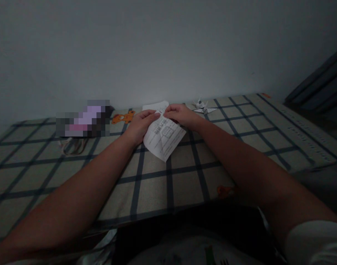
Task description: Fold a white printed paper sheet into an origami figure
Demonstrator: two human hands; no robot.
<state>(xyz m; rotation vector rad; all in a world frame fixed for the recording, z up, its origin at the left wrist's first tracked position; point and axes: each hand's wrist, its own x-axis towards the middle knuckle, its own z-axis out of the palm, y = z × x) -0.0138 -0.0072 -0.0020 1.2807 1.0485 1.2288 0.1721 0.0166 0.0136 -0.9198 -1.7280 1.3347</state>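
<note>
A white printed sheet of paper (164,138), partly folded with creases showing, lies on the checked cloth (157,184). My left hand (141,123) pinches the sheet's upper edge from the left, fingers closed on it. From the right, my right hand (182,115) grips the same upper edge, its fingertips almost meeting the left ones. Both forearms stretch out over the cloth toward the wall.
A small folded paper crane (204,106) sits on the cloth just right of my right hand, near the wall. Some cords (73,145) lie to the left below a blurred-out object. An orange bear print (123,117) marks the cloth. Dark furniture (320,88) stands at the far right.
</note>
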